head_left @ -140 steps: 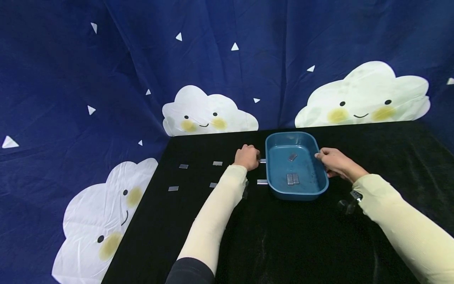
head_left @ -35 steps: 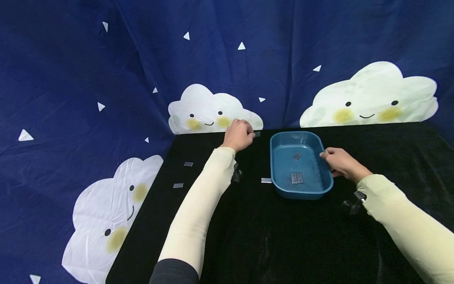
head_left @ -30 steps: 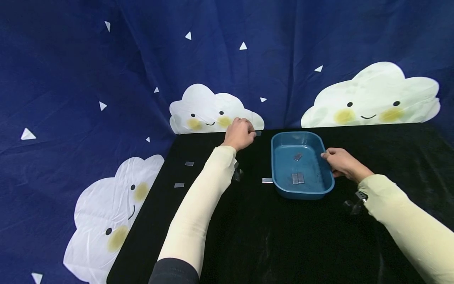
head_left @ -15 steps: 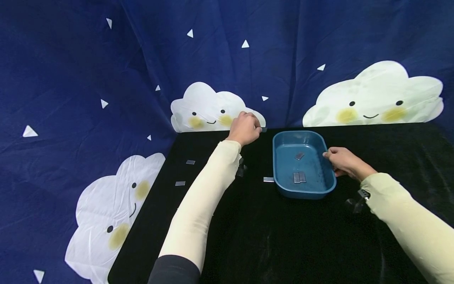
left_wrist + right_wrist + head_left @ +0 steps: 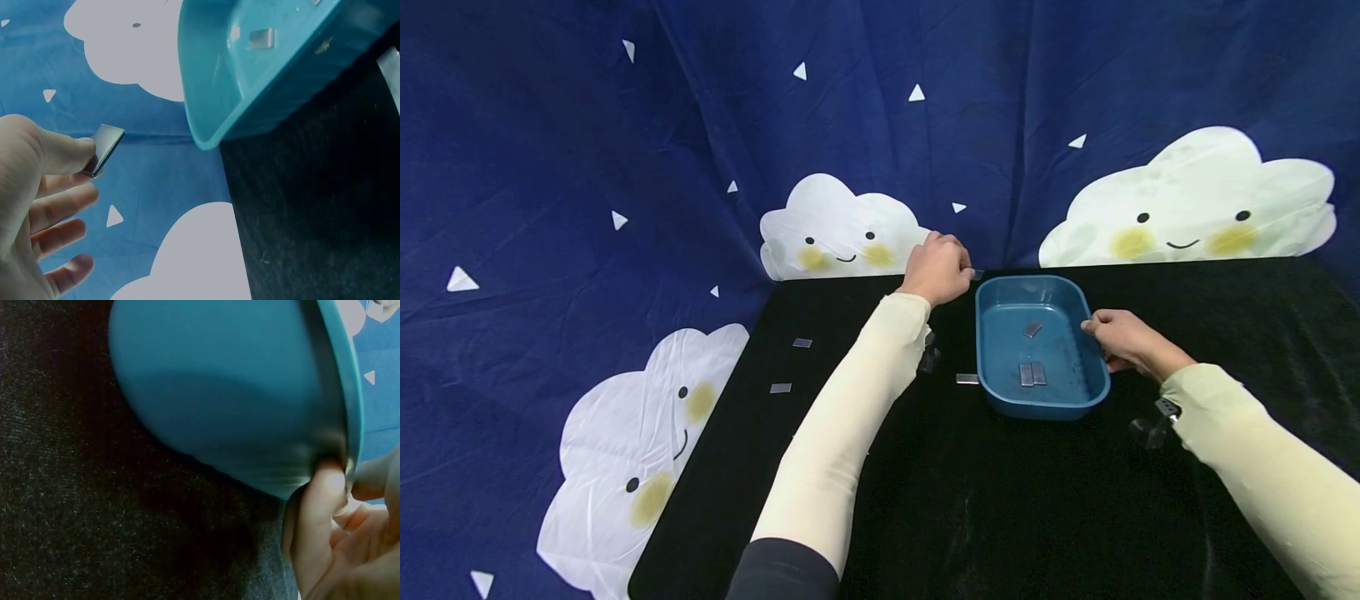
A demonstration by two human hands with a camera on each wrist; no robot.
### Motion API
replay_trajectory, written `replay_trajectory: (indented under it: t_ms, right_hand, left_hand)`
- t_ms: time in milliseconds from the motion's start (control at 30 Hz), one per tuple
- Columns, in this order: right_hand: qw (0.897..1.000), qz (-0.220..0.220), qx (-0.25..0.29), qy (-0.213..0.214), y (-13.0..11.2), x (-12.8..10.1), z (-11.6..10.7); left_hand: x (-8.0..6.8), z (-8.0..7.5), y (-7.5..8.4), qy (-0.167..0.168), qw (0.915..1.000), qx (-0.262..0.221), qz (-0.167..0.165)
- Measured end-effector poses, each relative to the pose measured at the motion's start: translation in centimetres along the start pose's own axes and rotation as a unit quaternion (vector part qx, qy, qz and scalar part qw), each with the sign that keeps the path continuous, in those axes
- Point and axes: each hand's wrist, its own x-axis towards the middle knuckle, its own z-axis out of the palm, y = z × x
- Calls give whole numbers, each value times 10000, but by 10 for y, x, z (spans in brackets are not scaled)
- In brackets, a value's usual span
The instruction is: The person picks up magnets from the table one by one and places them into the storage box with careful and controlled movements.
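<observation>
My left hand [image 5: 937, 268] is raised at the table's far edge, left of the blue plastic tray [image 5: 1041, 411]. Between thumb and index finger it pinches a small silver rectangular metal piece [image 5: 107, 145]; its other fingers are spread loosely in the left wrist view. My right hand [image 5: 1129, 340] grips the tray's right rim, thumb and fingers on either side of the wall. Inside the tray lie three similar pieces: two side by side, one piece [image 5: 1033, 329] tilted farther back. Another metal piece [image 5: 967, 378] lies against the tray's left side.
Two more metal pieces, a far piece [image 5: 802, 342] and a near piece [image 5: 780, 388], lie at the left of the black-covered table [image 5: 1037, 508]. My left sleeve [image 5: 835, 433] covers part of the table. A blue curtain [image 5: 850, 100] with clouds stands behind.
The left hand has picked up the far metal piece beside the tray, lifted it toward the back edge, then moved right toward the tray. The right hand keeps its grip on the rim.
</observation>
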Motion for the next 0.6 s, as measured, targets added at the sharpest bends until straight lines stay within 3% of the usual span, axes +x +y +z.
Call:
replay_trajectory:
  t_ms: [600]
  right_hand:
    - [10000,-67,45,14,2,-1,0]
  left_hand:
    - [10,27,25,-392,9988,248,-145]
